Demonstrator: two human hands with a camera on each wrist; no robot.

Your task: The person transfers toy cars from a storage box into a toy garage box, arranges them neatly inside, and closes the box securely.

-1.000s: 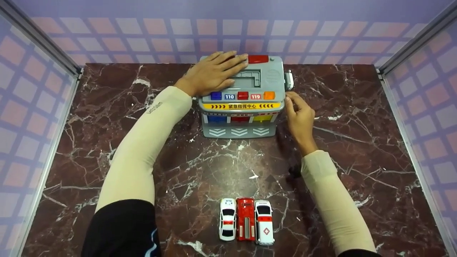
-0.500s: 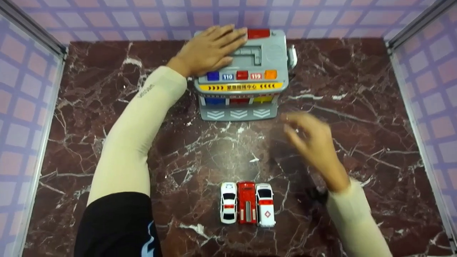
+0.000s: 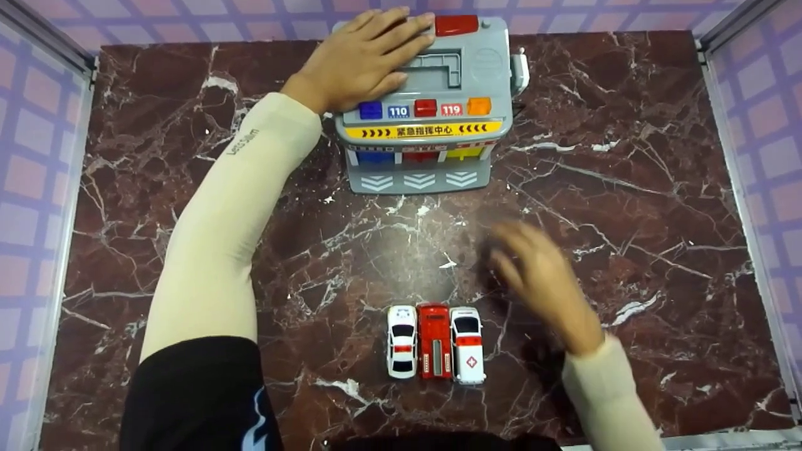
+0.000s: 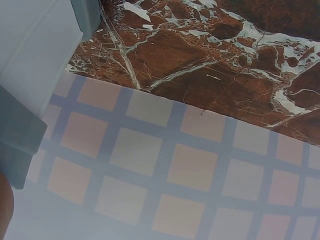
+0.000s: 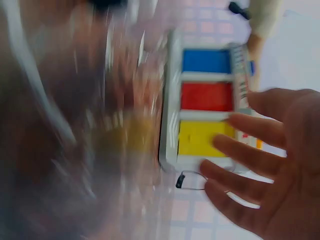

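My desk [image 3: 626, 188] is a slab of dark red-brown marble with white veins, glossy and flat, closed in on three sides by purple walls with a pale pink square pattern and metal corner posts. The grey plastic toy rescue station [image 3: 432, 100] stands at the far edge of the desk, just in front of the back wall. Wide stretches of bare marble lie to the station's left and right, and a broad open strip runs between the station and the toy cars nearer to me.

My left hand [image 3: 360, 59] lies flat on the left part of the station's roof, fingers straight and spread, gripping nothing. My right hand [image 3: 542, 279] hangs in the air over the desk, well in front of the station and to its right, blurred, fingers loosely spread and empty; the right wrist view shows them apart too.

One station, boxy, with a yellow banner across its front. On its roof I count one long red bar at the back and three square buttons along the front: blue, red, orange. Below the banner are three doors: blue, red, yellow.

Three small toy cars stand side by side, touching, straight in front of the station: a white police car [image 3: 401, 341], a red fire engine [image 3: 434, 341] and a white ambulance [image 3: 468, 344].
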